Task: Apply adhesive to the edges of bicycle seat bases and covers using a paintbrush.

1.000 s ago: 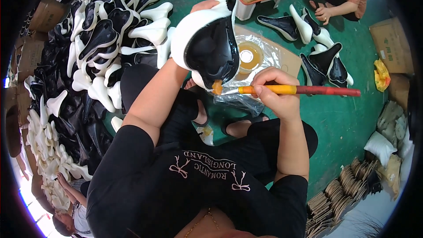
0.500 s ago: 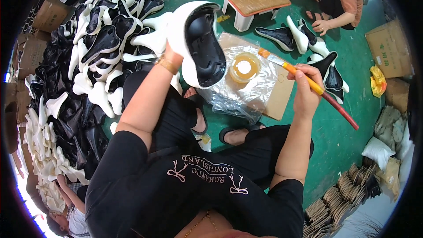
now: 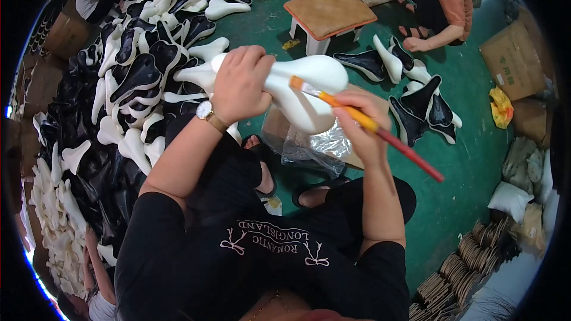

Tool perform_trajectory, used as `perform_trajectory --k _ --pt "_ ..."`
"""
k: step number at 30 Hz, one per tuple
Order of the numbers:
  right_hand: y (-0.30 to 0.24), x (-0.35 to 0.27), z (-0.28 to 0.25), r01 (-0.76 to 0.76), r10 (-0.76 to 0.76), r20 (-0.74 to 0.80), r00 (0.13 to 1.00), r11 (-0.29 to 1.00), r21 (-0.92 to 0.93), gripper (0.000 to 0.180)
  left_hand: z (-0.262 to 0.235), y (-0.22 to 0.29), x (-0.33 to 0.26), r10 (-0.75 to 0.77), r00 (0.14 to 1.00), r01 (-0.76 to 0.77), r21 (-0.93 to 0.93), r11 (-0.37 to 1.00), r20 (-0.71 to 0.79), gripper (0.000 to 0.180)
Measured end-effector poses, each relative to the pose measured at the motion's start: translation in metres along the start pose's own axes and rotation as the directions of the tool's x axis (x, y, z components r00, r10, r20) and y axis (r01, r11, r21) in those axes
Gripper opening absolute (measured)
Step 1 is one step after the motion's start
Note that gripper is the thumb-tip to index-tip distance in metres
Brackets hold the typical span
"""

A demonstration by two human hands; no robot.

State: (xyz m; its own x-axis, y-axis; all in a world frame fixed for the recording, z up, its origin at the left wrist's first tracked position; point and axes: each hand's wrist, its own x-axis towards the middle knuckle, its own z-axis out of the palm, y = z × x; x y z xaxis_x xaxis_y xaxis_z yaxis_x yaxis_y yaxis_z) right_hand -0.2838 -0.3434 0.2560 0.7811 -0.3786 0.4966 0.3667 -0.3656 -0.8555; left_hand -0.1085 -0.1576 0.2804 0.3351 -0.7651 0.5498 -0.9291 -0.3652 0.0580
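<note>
My left hand is closed from above around the narrow end of a white bicycle saddle, its broad end pointing right and its smooth white side facing up. My right hand grips a paintbrush with a yellow and red handle. The brush's orange-brown bristles appear over the saddle's white surface; whether they touch it I cannot tell. Beneath the saddle is a cardboard box covered with clear plastic film. The saddle and my right hand hide the jar on it.
Black and white saddle parts pile up at my left. More saddle shells lie on the green floor at right, near a low stool. A person in an orange shirt squats beyond. Cardboard pieces are stacked at lower right.
My left hand has turned the saddle from its black hollow side to its white side and shifted its grip. The brush has moved left, over the saddle. The jar of yellowish liquid has become hidden.
</note>
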Motion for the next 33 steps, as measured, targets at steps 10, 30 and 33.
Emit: perform_trajectory --k 10,30,33 --pt "-0.010 -0.010 -0.053 0.066 -0.119 -0.138 0.983 0.938 -0.341 0.015 -0.003 -0.003 -0.011 -0.079 0.995 0.079 -0.008 0.997 -0.053 0.042" --pt "-0.012 -0.011 -0.092 -0.024 0.071 0.130 0.989 0.942 -0.336 0.013 -0.003 -0.006 -0.002 -0.080 0.996 0.080 -0.010 0.997 -0.038 0.043" --pt "-0.019 -0.019 -0.122 -0.110 0.049 -0.237 0.970 0.962 -0.248 0.013 0.009 -0.017 -0.001 -0.192 0.981 0.191 -0.065 0.979 -0.007 0.042"
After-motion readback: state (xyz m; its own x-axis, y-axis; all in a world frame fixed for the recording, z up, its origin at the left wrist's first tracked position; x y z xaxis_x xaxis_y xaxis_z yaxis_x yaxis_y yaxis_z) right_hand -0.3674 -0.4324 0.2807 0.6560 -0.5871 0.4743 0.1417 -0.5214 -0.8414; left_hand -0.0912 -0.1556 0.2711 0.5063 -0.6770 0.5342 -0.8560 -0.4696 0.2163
